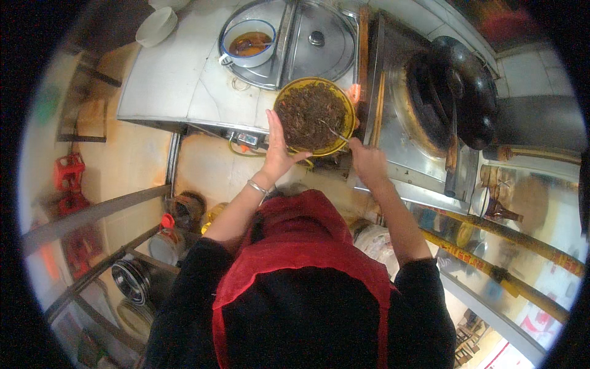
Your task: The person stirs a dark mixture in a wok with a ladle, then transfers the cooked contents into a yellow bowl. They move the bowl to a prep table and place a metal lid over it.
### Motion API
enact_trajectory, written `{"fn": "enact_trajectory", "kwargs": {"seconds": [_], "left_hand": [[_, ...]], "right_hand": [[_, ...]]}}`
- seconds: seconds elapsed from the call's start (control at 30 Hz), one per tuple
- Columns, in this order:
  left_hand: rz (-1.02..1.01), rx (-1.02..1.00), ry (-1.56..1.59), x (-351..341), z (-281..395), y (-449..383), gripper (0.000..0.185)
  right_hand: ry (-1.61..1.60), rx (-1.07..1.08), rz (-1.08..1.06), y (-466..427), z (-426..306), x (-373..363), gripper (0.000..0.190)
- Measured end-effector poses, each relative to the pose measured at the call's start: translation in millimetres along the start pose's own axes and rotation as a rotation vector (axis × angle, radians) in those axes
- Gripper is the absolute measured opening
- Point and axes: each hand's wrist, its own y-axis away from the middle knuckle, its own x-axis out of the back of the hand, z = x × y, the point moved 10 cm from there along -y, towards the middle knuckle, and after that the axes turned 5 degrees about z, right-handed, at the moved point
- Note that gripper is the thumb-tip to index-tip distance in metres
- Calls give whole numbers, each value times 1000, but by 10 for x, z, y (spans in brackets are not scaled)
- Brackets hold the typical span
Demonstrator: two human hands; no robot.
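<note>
A yellow bowl (351,133) filled with a dark brown, shredded, moist-looking food (313,113) is in front of me at the counter's near edge. My left hand (278,152) holds the bowl from its left and near side, fingers along the wall and thumb near the rim. A silver bracelet (257,186) is on that wrist. In my right hand (370,163) is the handle of a metal spoon or similar utensil (340,135). Its far end rests in the food on the right side, so its shape is partly hidden.
Behind the bowl, a blue-rimmed white enamel mug (249,59) of orange-brown liquid stands on a round metal lid (313,60). White bowls (156,26) are stacked at the far left of the tiled counter (170,87). Black woks (465,92) sit on the stove at right.
</note>
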Motion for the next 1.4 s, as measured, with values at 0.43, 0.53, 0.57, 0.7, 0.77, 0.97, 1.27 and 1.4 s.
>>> {"fn": "enact_trajectory", "kwargs": {"seconds": [0.43, 0.53, 0.57, 0.7, 0.77, 0.97, 1.27, 1.4], "left_hand": [[117, 97, 90, 33, -136, 188, 116], [51, 313, 323, -26, -223, 280, 106], [11, 410, 400, -63, -243, 314, 103], [65, 323, 332, -53, -312, 324, 99], [64, 371, 363, -39, -337, 350, 96], [104, 466, 377, 41, -462, 399, 83], [-17, 520, 276, 149, -336, 297, 68], [-23, 571, 303, 156, -314, 315, 60]], "right_hand": [[-48, 64, 269, -58, -25, 647, 11], [69, 40, 188, -259, 43, 442, 17], [90, 45, 178, -321, 58, 348, 16], [98, 108, 184, -565, -74, 134, 12], [89, 108, 187, -615, -189, 148, 11], [-73, -251, 3, -333, 18, 150, 12], [-389, -237, 200, -571, -427, -151, 8], [-177, -253, 92, -554, -405, 51, 20]]}}
